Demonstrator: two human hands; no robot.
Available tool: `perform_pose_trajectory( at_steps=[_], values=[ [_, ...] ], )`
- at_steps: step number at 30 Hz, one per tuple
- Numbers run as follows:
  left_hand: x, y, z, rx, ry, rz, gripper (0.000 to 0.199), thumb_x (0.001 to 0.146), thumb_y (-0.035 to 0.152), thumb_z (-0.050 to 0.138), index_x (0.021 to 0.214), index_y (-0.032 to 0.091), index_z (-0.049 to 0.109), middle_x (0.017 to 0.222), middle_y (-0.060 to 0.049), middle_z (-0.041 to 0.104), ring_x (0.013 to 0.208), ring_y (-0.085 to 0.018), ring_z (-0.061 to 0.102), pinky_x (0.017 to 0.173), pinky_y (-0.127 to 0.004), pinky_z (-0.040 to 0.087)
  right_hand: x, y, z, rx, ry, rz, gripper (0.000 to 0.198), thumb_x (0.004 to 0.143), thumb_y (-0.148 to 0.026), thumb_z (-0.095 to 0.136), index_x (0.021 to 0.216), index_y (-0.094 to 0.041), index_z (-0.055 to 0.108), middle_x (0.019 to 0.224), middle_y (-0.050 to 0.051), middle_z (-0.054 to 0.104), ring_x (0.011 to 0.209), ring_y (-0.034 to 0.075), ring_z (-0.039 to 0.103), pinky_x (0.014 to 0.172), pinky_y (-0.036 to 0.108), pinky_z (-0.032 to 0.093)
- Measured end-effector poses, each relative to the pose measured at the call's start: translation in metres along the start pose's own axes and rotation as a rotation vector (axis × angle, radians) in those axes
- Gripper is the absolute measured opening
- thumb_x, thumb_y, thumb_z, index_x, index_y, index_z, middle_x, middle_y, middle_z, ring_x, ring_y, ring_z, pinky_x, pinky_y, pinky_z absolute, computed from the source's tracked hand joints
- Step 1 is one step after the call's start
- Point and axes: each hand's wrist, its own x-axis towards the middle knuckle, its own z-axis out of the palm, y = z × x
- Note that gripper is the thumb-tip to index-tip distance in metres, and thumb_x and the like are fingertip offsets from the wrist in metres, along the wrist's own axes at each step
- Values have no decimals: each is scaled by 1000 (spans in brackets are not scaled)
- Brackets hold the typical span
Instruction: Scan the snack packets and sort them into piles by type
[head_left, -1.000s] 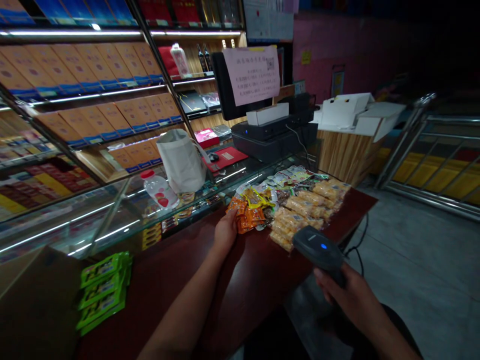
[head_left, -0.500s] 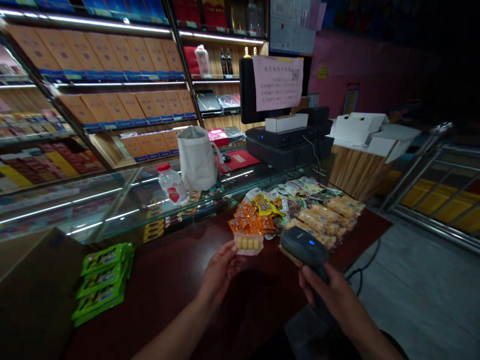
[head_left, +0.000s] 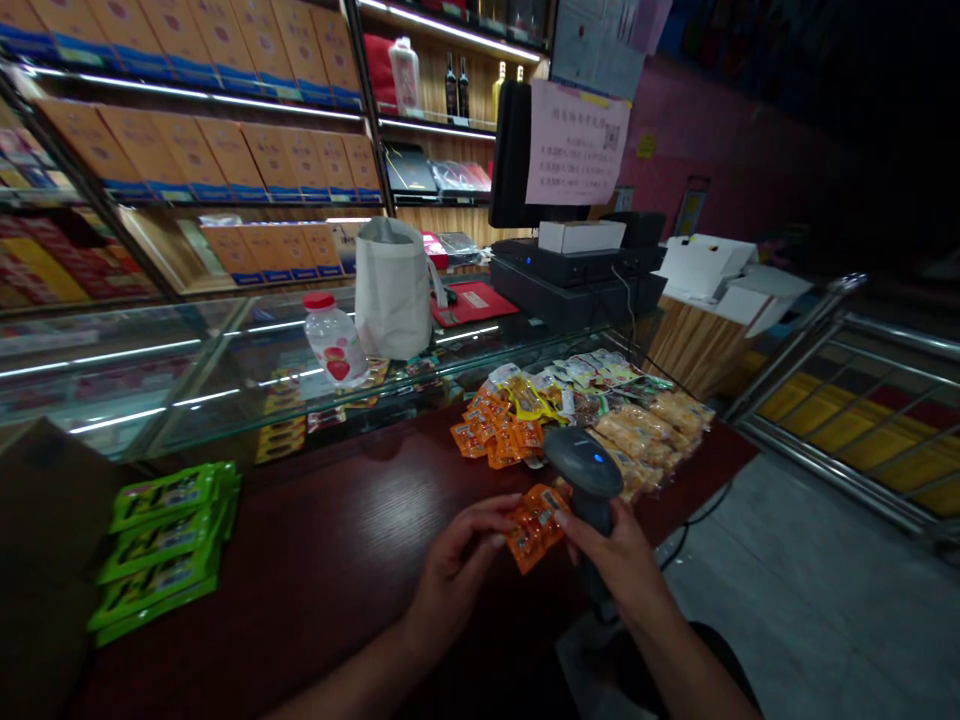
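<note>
My left hand (head_left: 469, 550) pinches the left edge of a small orange snack packet (head_left: 535, 528) above the dark red tabletop. My right hand (head_left: 616, 560) is wrapped round the handle of a black barcode scanner (head_left: 583, 462), which has a blue light on top. The right thumb reaches to the packet's right edge. Just beyond lies a pile of similar orange packets (head_left: 495, 428), beside yellow packets (head_left: 527, 395) and clear-wrapped tan snacks (head_left: 637, 435). Green packets (head_left: 169, 545) are stacked at the left of the tabletop (head_left: 352, 560).
A glass counter (head_left: 232, 370) runs behind the tabletop, bearing a bottle with a red cap (head_left: 335, 345) and a white bag (head_left: 394, 295). A monitor (head_left: 511, 155) stands farther back. A cardboard box (head_left: 52, 540) is at the left, a metal railing (head_left: 862, 400) at the right.
An orange packet face shows in my left hand, where pale yellow pieces showed before; whether it is the same packet turned over, I cannot tell. The scanner and packet have come closer together.
</note>
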Motion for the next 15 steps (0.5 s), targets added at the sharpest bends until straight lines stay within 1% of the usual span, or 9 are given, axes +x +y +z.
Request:
perform_pose_trajectory(
  at_steps=[2,3,5,6,8,11,13,15],
  values=[
    [0,0,1,-10,-30,-18,16,84,40,74,88,25,79,128,-10,69,123,-29,61,107,-40,45,-2,1,-2,-15,36,4,41,66,-47,86,83,-19,61,48,-6,60,44,14,53,46,25,41],
    [0,0,2,-46,-49,-48,17,83,40,75,88,24,80,131,-10,67,124,-30,60,107,-40,46,-3,1,-3,-17,54,3,39,67,-46,85,84,-19,62,49,-6,60,45,14,53,47,25,41],
    [-2,0,5,-177,-80,-153,20,81,41,77,88,22,79,133,-11,66,122,-30,61,103,-40,49,-5,1,-5,-11,86,-4,39,68,-45,84,88,-19,63,50,-6,60,46,14,53,48,25,42],
    [-3,0,8,-253,-85,-220,20,80,40,78,86,21,78,131,-10,67,117,-30,64,100,-40,51,-7,0,-5,-4,95,-8,40,67,-45,84,90,-19,64,50,-6,60,46,14,53,48,25,42],
    [-5,0,13,-383,-72,-346,20,75,35,83,82,20,74,120,-8,72,104,-25,69,92,-37,54,-9,-1,-6,13,106,-13,41,67,-46,84,91,-19,66,51,-6,60,47,15,54,48,26,43],
    [-7,1,19,-503,-53,-476,30,65,27,91,85,20,69,98,-3,75,86,-18,71,83,-30,56,-10,0,-6,43,106,-23,42,66,-45,85,93,-18,67,52,-5,61,48,15,55,48,26,44],
    [-8,1,20,-529,-79,-554,39,60,26,94,89,19,70,93,-3,75,83,-16,71,80,-28,57,-11,1,-7,67,98,-35,45,65,-45,86,96,-17,68,58,-4,64,49,14,55,50,26,46],
    [-8,2,19,-527,-111,-628,42,56,28,96,88,16,71,91,-5,75,82,-16,71,78,-26,58,-11,2,-7,88,88,-46,45,65,-46,86,96,-18,69,66,-2,69,51,14,56,53,27,48]
  ],
)
